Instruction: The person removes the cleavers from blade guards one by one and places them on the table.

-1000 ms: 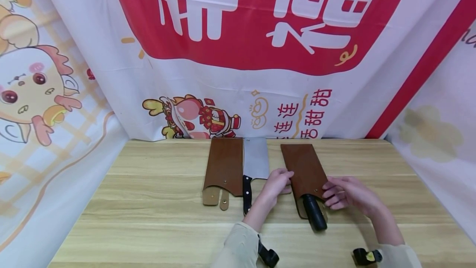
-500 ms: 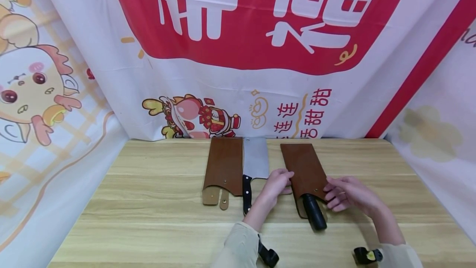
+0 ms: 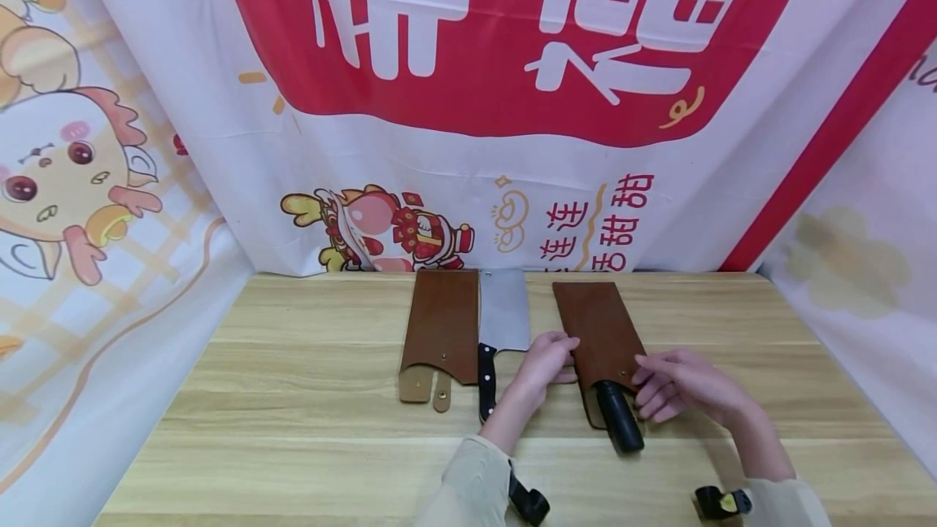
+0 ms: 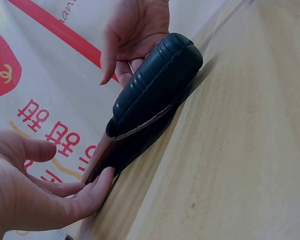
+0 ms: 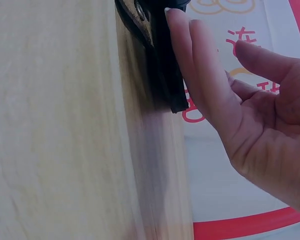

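A brown leather knife sheath [image 3: 600,328] lies slightly slanted on the table. The black ribbed handle [image 3: 620,420] of a knife sticks out of its near end; the blade is hidden inside. My left hand [image 3: 543,366] touches the sheath's left edge with its fingertips, and the thumb stands apart in the left wrist view. At the right edge, close to the sheath's mouth, is my right hand [image 3: 681,387]. In the right wrist view its fingers [image 5: 202,70] are extended against the side of the sheath, the thumb held away.
Left of my left hand lies a cleaver [image 3: 505,311] with a black riveted handle, its lower end partly behind my forearm. A second brown sheath [image 3: 442,324] with tan strap ends lies against it. Printed cloth [image 3: 476,124] hangs along the table's back edge.
My right hand's fingers have shifted slightly at the sheath's right edge. The left hand, the sheath and the knife look the same as before.
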A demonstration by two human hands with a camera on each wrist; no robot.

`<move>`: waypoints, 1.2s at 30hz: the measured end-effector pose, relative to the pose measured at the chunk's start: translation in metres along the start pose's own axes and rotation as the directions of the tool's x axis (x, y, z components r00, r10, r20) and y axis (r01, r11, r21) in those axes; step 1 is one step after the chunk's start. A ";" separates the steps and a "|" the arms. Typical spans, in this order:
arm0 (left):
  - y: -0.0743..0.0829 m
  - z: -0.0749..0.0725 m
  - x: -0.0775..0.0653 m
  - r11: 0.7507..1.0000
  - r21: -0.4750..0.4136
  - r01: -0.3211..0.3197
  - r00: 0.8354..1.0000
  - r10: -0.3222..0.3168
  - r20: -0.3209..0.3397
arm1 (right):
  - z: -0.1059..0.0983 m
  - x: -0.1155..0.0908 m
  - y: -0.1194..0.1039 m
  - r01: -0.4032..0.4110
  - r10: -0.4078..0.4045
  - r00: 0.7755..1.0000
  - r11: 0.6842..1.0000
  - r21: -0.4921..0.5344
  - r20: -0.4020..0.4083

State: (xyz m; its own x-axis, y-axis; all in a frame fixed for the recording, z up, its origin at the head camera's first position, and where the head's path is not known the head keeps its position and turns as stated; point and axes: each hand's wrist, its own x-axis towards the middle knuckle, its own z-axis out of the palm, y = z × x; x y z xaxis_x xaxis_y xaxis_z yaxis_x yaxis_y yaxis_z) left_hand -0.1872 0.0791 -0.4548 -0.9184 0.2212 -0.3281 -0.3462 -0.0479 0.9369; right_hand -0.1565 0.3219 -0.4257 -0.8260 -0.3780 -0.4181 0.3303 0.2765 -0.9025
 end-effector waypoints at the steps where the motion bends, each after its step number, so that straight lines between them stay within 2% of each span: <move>1: 0.000 0.000 0.000 1.000 0.000 0.000 1.000 0.000 -0.001 | 0.000 0.000 0.000 -0.001 0.001 1.000 1.000 -0.002 0.004; 12: 0.000 0.001 0.003 1.000 -0.017 0.005 1.000 -0.005 0.001 | 0.004 0.000 0.002 0.013 -0.012 0.998 1.000 -0.019 0.061; 26: 0.000 -0.001 0.003 0.999 -0.031 0.034 0.999 -0.034 0.010 | 0.014 0.004 0.001 -0.025 0.028 0.999 0.996 -0.081 0.044; 36: -0.002 -0.001 0.003 0.998 -0.054 0.038 0.999 -0.037 0.022 | 0.015 0.005 0.004 0.019 -0.008 0.995 0.994 -0.106 0.101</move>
State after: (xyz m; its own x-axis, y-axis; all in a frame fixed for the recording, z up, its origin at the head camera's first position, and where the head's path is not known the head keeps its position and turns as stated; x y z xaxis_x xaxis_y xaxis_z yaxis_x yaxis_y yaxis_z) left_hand -0.1899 0.0789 -0.4579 -0.9007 0.2438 -0.3597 -0.3907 -0.0922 0.9159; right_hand -0.1526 0.3082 -0.4328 -0.7782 -0.4677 -0.4192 0.2644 0.3614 -0.8941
